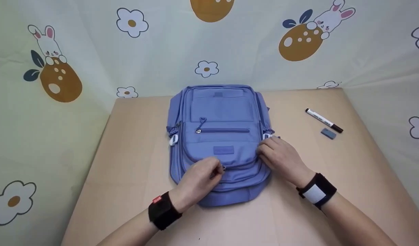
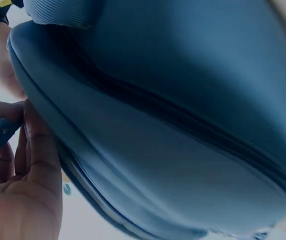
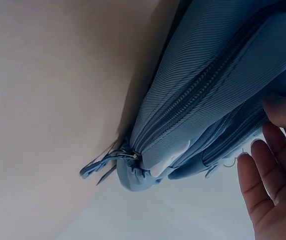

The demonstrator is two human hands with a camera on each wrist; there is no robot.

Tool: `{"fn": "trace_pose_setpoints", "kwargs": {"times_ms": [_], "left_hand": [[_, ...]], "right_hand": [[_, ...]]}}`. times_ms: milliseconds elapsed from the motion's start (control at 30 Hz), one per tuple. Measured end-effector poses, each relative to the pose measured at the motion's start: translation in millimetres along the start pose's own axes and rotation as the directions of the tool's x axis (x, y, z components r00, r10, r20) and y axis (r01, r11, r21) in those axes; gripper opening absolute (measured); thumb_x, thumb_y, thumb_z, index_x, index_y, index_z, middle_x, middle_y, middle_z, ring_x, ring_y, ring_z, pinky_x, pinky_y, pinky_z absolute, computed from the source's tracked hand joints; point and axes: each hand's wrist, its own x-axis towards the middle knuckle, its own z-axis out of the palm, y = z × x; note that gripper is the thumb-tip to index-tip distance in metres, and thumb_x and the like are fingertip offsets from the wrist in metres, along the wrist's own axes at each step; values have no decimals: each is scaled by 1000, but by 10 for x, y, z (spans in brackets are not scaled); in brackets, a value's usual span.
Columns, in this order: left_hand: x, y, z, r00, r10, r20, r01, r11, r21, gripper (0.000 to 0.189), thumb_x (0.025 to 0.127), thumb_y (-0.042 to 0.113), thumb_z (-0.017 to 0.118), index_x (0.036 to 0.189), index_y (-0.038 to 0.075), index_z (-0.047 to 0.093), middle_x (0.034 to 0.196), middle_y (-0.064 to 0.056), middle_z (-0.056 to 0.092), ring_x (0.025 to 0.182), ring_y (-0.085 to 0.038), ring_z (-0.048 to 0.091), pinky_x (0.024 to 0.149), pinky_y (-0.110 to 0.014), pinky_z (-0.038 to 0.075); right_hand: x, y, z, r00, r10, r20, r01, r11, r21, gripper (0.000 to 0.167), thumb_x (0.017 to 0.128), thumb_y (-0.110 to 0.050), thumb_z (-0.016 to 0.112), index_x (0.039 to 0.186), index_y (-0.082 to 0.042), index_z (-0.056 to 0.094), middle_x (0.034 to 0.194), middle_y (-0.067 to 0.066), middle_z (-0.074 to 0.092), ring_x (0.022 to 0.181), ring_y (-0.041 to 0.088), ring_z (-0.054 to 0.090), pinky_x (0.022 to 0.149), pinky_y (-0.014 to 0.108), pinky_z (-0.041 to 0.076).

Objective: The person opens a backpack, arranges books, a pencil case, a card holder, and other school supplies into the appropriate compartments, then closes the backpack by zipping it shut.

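A blue backpack (image 1: 223,111) lies front side up on the table, with several zipped pockets. My left hand (image 1: 199,179) is over its lower front and pinches a blue zipper pull (image 2: 3,132) between thumb and forefinger, at the curved zipper of a front pocket (image 1: 241,166). On the bag's right side, my right hand (image 1: 282,157) pinches the pocket's edge near a white buckle (image 1: 266,136). In the right wrist view its thumb (image 3: 281,109) lies against the fabric, while the other fingers are loosely bent below.
A white marker with black ends (image 1: 323,120) and a small grey-blue eraser-like block (image 1: 328,133) lie on the table (image 1: 127,153) to the right of the bag. Patterned cloth walls (image 1: 161,51) rise behind and at both sides.
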Motion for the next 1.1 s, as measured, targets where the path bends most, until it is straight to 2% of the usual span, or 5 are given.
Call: {"fn": "trace_pose_setpoints", "kwargs": {"times_ms": [267, 500, 767, 967, 1100], "left_hand": [[188, 110, 203, 991, 135, 24, -136, 986, 96, 16, 91, 1, 71, 95, 11, 59, 86, 2, 62, 78, -12, 61, 69, -24, 53], [158, 110, 89, 987, 163, 17, -163, 975, 151, 17, 95, 20, 73, 105, 12, 62, 93, 3, 65, 81, -11, 62, 72, -26, 54], [80, -222, -191, 962, 274, -6, -253, 896, 364, 24, 86, 15, 77, 108, 12, 68, 107, -2, 65, 99, -22, 61, 85, -38, 53], [8, -396, -233, 967, 254, 11, -239, 895, 377, 18, 85, 15, 82, 98, 14, 70, 105, -1, 66, 96, -23, 62, 80, -37, 54], [11, -407, -217, 970, 243, 10, -228, 895, 384, 12, 87, 15, 80, 94, 15, 70, 103, 0, 67, 94, -21, 62, 78, -35, 53]], "right_hand": [[-13, -5, 27, 1000, 1, -19, 0, 1000, 15, 13, 88, -1, 72, 96, -9, 66, 101, 5, 64, 89, 26, 59, 74, 39, 51], [-20, -14, 27, 1000, 13, -3, -13, 1000, -5, 16, 86, -2, 74, 97, -10, 65, 100, 3, 63, 89, 24, 59, 75, 39, 52], [-26, -24, 30, 999, 37, -15, -37, 999, 3, 9, 91, -4, 66, 97, -12, 66, 100, 3, 63, 88, 24, 58, 73, 39, 52], [27, -141, -14, 998, 39, -44, -38, 999, 8, 11, 89, -5, 59, 95, -11, 66, 97, 3, 62, 84, 24, 57, 70, 39, 50], [115, -373, -59, 996, 22, -90, -20, 999, 25, 2, 89, -12, 67, 90, -11, 66, 88, 1, 61, 77, 21, 56, 64, 36, 48]]}}
